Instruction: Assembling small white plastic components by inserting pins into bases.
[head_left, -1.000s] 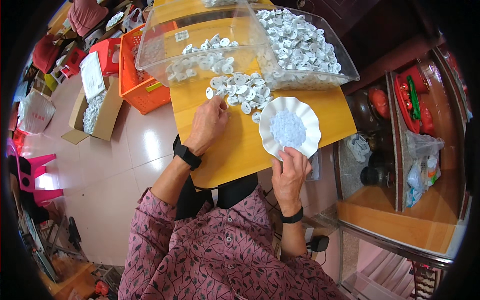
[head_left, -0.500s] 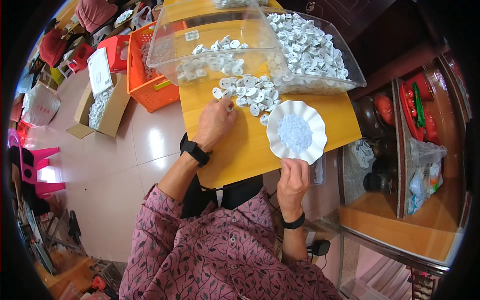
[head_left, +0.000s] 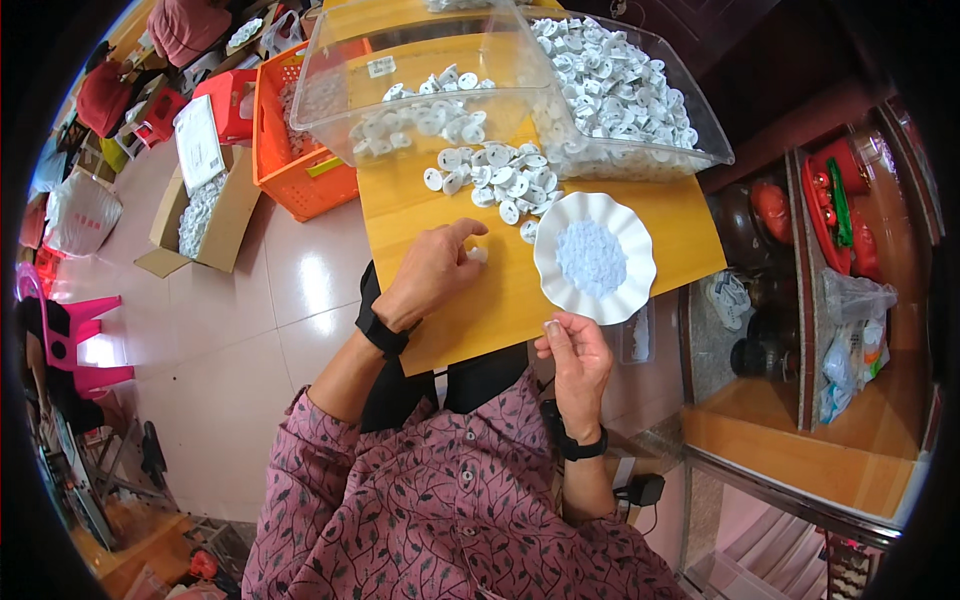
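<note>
Over the yellow table, my left hand is closed with a small white plastic piece at its thumb tip; the index finger points forward. My right hand is at the table's front edge, thumb and fingers pinched together; whatever lies between them is too small to name. Just beyond it stands a white scalloped plate holding a heap of small pale bluish-white pieces. A loose pile of white round plastic parts with dark slots lies beyond my left hand.
A clear bin full of similar white parts stands at the far right of the table, another clear bin at the far left. Left of the table are an orange crate and a cardboard box. Wooden shelves stand at right.
My left hand has drawn back from the pile toward me, with a white piece now visible at its thumb. My right hand has come off the plate's rim, slightly nearer and to the left.
</note>
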